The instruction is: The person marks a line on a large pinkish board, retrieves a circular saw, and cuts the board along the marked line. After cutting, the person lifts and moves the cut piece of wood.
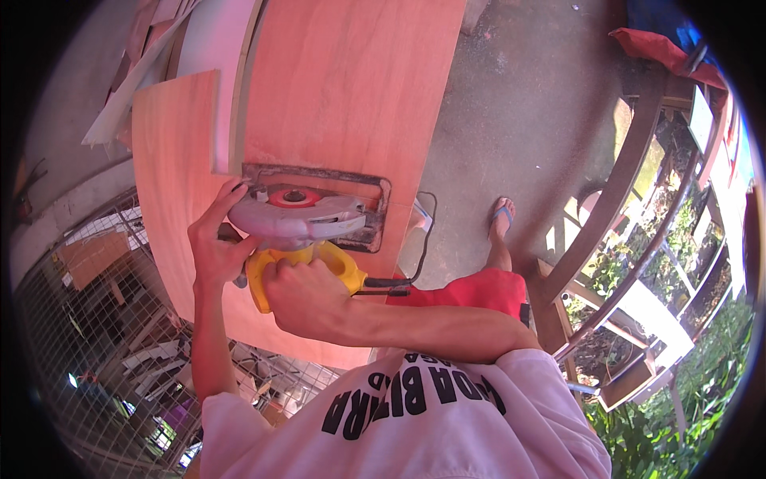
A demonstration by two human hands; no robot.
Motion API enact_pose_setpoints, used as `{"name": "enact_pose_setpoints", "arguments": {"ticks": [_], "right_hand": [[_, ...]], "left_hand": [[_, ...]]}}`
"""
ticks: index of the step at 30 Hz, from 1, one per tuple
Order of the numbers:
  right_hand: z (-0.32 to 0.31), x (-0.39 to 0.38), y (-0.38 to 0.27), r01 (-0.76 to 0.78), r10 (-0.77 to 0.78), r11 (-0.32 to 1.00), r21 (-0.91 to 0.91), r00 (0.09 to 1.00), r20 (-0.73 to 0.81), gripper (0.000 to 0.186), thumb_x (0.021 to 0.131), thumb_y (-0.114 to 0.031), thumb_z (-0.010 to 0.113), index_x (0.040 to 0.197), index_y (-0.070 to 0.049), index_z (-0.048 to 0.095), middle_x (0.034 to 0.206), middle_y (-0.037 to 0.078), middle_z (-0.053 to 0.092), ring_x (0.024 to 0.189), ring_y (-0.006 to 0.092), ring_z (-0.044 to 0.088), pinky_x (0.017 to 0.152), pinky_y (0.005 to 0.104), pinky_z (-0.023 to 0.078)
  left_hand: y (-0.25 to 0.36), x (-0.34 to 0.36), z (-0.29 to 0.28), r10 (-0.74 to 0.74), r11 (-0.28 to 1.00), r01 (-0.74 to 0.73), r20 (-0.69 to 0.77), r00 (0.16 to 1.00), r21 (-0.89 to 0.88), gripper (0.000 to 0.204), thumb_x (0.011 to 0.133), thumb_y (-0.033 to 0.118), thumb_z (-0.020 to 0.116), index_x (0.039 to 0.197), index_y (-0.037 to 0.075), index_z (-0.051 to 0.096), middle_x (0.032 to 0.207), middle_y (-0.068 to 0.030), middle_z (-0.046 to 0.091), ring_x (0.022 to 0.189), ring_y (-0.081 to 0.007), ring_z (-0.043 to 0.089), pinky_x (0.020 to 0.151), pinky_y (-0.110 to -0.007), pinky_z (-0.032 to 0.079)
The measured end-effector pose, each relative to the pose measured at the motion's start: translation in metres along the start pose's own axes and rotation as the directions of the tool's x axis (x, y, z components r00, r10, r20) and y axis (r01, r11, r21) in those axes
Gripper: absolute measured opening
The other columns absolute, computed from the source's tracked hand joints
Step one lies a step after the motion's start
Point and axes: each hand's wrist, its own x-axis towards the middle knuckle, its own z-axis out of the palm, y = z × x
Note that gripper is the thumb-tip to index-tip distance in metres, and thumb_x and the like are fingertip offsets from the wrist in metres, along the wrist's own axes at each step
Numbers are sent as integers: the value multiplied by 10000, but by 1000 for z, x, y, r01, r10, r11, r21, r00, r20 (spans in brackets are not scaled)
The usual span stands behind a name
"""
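Note:
A circular saw [299, 223] with a grey blade guard, a red disc and a yellow handle rests on a sheet of reddish plywood [359, 72]. Its dark rectangular base plate [384, 195] lies flat on the wood. My right hand [307, 295] is wrapped round the yellow handle. At the saw's left end, my left hand [217, 239] grips the front of the tool, its index finger stretched along the base plate's corner and its thumb by the guard. The blade's lower part is hidden.
A long strip of board [246, 88] runs away from the saw's left end, beside a cut plywood piece [175, 120]. A black cord [431, 231] trails from the handle. Wire mesh [88, 271] stands at left, wooden railing [630, 184] at right. My sandalled foot [503, 211] is on the concrete floor.

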Motion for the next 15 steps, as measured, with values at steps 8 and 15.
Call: {"name": "enact_pose_setpoints", "arguments": {"ticks": [8,15], "right_hand": [[0,5,-2,15,-15,999,30,1000,9,271,705,-46,647,932,83,573,783,211,659,663,365,694,570,469,543],[3,9,-3,40,-40,998,50,999,-6,256,705,-35,644,918,86,568,766,218,655,645,372,686,561,465,535]], "left_hand": [[-5,0,-5,-28,1000,28,1,1000,-6,752,576,-79,830,1301,23,658,1406,-146,621,959,-151,719,622,-246,602],[-13,-1,-8,-10,1000,10,-6,1000,-23,773,571,-99,819,1314,27,651,1418,-149,611,911,-140,726,610,-241,593]]}}
